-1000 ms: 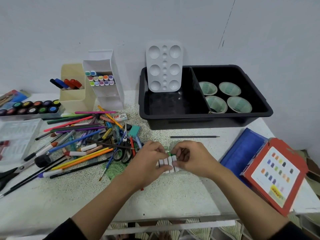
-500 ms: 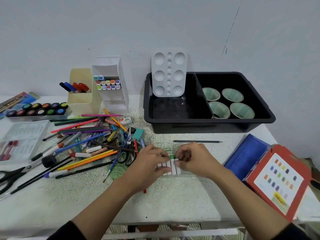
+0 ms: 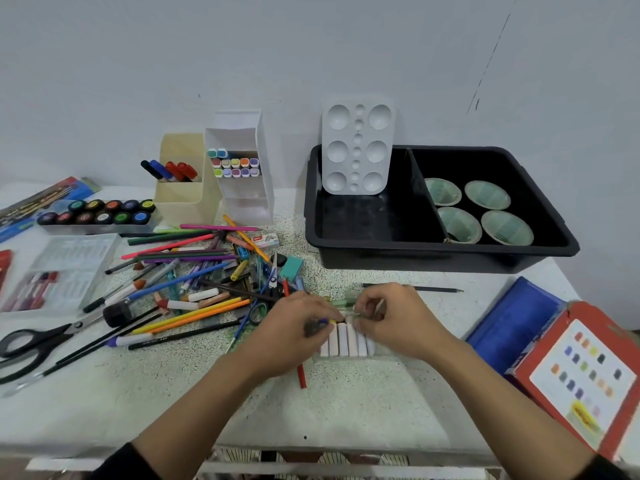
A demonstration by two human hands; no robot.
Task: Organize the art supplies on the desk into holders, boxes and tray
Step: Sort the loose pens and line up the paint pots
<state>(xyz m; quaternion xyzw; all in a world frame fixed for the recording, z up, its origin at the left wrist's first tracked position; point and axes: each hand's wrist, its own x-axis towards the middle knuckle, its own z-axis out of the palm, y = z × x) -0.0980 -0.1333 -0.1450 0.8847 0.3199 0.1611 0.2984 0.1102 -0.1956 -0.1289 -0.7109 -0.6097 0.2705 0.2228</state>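
Currently, left hand (image 3: 294,336) and right hand (image 3: 398,323) each pinch crayons (image 3: 348,342) with curled fingers, near the black bin (image 3: 415,262).

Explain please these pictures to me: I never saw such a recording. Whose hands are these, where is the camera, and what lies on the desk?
No machine here: a person wears one camera on the head, so the view looks down at their own hands. The left hand and the right hand meet over a row of white sticks on the desk. The right hand seems to pinch one stick at its top; what the left hand grips is blurred. At left lie a pile of pencils and scissors. Behind stand two holders and a black tray, with a white palette upright in it.
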